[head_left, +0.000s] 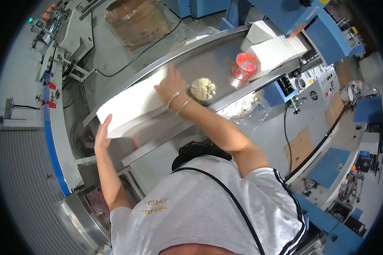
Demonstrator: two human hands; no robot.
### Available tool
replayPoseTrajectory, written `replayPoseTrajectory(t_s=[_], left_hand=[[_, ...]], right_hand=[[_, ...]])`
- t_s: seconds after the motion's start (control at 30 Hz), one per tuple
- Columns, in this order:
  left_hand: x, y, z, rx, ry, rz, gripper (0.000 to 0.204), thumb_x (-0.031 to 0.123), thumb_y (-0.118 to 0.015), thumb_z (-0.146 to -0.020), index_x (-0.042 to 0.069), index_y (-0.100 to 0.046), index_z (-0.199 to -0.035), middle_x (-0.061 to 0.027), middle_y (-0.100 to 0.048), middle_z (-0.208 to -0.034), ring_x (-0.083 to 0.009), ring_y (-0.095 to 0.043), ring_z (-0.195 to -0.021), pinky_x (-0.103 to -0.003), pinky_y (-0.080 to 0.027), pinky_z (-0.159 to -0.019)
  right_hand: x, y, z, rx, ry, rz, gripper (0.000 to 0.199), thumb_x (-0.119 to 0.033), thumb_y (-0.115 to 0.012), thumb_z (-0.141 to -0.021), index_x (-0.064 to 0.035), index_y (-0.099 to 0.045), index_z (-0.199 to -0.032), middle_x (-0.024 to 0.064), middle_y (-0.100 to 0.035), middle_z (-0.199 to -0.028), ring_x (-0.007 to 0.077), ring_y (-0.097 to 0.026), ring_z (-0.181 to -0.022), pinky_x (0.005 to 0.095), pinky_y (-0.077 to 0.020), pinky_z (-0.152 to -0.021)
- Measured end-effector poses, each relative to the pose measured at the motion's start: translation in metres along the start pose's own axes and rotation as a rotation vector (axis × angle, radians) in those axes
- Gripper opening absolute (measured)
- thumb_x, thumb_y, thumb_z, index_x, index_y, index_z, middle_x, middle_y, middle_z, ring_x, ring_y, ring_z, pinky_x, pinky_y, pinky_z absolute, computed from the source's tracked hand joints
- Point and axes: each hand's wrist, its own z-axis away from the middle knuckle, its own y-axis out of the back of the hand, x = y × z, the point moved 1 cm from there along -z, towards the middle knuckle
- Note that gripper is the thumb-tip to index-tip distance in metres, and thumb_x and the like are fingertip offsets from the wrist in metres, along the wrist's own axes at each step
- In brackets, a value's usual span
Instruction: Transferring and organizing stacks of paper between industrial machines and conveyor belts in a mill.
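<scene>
A long white block of what look like stacked tissue sheets (pixel 136 100) lies in the metal trough (pixel 191 61). My left hand (pixel 102 134) presses against its left end, fingers extended along that face. At the opposite end my right hand (pixel 172 87) holds the block, its fingers and thumb spread over the end and slightly blurred. Between them they clasp it lengthwise. Just right of my right wrist sits a round container with a crumpled cream-coloured top (pixel 203 89). Farther right stands a red container (pixel 244 66) beside another row of white stacked sheets (pixel 278 53).
A blue machine (pixel 293 17) stands at the trough's right end. Clear plastic with white pieces (pixel 244 105) lies below the near rim. Beyond the far rim are a cardboard box in plastic (pixel 136 21) and a black cable. A conveyor-like frame (pixel 53 127) runs along the left.
</scene>
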Motion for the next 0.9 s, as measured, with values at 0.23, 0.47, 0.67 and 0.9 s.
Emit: replayPoseTrajectory(t_s=[0.23, 0.47, 0.67, 0.9], left_hand=[[-0.025, 0.021, 0.049, 0.108, 0.020, -0.143, 0.081, 0.034, -0.070, -0.080, 0.000, -0.028, -0.141, -0.0100, -0.040, -0.139, -0.0235, -0.036, -0.128, -0.033, -0.027, -0.105], [-0.046, -0.020, 0.055, 0.086, 0.005, -0.029, 0.084, 0.036, -0.069, -0.080, 0.000, -0.025, -0.142, -0.0104, -0.034, -0.143, -0.0235, -0.030, -0.132, -0.033, -0.022, -0.108], [-0.053, -0.074, 0.050, 0.094, 0.009, 0.073, 0.084, 0.034, -0.068, -0.082, 0.000, -0.022, -0.143, -0.0105, -0.029, -0.146, -0.0235, -0.025, -0.135, -0.033, -0.019, -0.109], [-0.027, -0.166, 0.010, 0.056, -0.063, -0.011, 0.086, 0.037, -0.067, -0.082, 0.002, -0.018, -0.144, -0.0115, -0.028, -0.147, -0.0234, -0.024, -0.136, -0.034, -0.016, -0.111]], right_hand=[[0.014, 0.017, 0.073, -0.156, -0.007, -0.218, 0.050, -0.045, -0.061, -0.080, 0.0001, -0.065, -0.101, 0.0192, -0.048, -0.122, 0.0372, -0.053, -0.104, 0.0442, -0.0480, -0.084], [0.071, 0.021, 0.064, -0.064, 0.100, -0.527, 0.053, -0.048, -0.068, -0.075, -0.0038, -0.062, -0.105, 0.0174, -0.058, -0.097, 0.0347, -0.060, -0.087, 0.0392, -0.0483, -0.076], [0.126, 0.019, -0.001, -0.105, 0.249, -0.376, 0.060, -0.056, -0.068, -0.073, -0.0033, -0.064, -0.102, 0.0180, -0.058, -0.094, 0.0342, -0.059, -0.088, 0.0373, -0.0475, -0.078], [0.190, 0.039, -0.075, -0.263, 0.043, -0.263, 0.086, -0.073, -0.059, -0.066, -0.0068, -0.058, -0.120, 0.0295, -0.052, -0.119, 0.0429, -0.047, -0.115, 0.0394, -0.0384, -0.099]])
